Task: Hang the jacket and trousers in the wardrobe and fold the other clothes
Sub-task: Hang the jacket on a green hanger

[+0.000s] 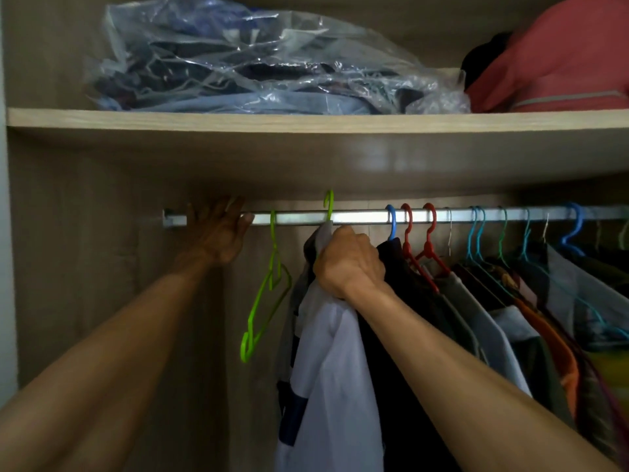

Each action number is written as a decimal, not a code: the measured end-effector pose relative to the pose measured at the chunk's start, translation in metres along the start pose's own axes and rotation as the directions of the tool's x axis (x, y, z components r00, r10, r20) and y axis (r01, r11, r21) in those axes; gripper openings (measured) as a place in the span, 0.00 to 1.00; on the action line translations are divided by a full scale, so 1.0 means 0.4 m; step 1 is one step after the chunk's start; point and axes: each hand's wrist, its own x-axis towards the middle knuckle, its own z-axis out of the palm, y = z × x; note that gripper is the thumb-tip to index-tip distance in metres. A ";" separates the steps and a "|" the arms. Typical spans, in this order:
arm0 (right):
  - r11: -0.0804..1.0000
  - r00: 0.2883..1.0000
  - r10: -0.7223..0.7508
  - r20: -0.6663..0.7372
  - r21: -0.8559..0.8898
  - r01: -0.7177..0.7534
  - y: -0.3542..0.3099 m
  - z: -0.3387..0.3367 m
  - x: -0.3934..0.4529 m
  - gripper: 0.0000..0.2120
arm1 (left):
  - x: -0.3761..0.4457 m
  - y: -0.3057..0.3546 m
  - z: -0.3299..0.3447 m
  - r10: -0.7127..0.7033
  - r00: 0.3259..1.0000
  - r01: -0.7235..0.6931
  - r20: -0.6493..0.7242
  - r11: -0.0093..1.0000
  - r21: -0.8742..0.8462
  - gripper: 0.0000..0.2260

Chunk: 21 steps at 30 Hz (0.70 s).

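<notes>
My right hand [347,264] is fisted tight around the neck of a green hanger [328,204], bunching the collar of the white and grey jacket [326,362] with it, so the garment cannot slide off while I aim the hook. The hook stands just above the wardrobe rail [357,217], at twelve o'clock from my knuckles; whether it has caught the rail I cannot tell. The jacket hangs straight down at six o'clock from that fist.

My left hand [218,233], at nine o'clock from the right, has loosely spread fingers laid over the rail near its bracket, holding nothing, steadying me as I reach.

Between my hands an empty green hanger [263,301] dangles. At three o'clock the hung clothes [493,301] crowd together, so this gap is the sensible slot. On the shelf [306,119] above lies a plastic bag of clothes [255,63].
</notes>
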 end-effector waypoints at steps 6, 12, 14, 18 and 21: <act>0.995 0.999 0.029 0.019 -0.094 -0.027 0.023 0.058 -0.024 0.15 | -0.002 0.000 0.020 -0.018 0.999 0.018 -0.047 1.000 -0.002 0.23; 0.987 0.996 0.038 0.076 -0.162 -0.025 0.018 0.059 -0.045 0.20 | -0.001 -0.002 0.018 -0.025 1.000 0.025 -0.008 1.000 0.018 0.25; 0.976 0.999 -0.044 0.002 -0.213 0.043 0.005 0.057 -0.052 0.22 | 0.001 -0.003 0.017 -0.031 0.999 0.031 0.008 0.999 0.020 0.24; 0.972 0.974 -0.223 -0.038 -0.081 0.219 -0.064 0.048 -0.045 0.22 | -0.003 -0.004 0.018 -0.018 1.000 0.018 -0.008 1.000 0.013 0.24; 0.982 0.980 -0.167 0.105 0.103 0.156 -0.114 0.075 -0.022 0.22 | -0.005 -0.006 0.020 -0.016 1.000 0.016 -0.009 1.000 0.013 0.25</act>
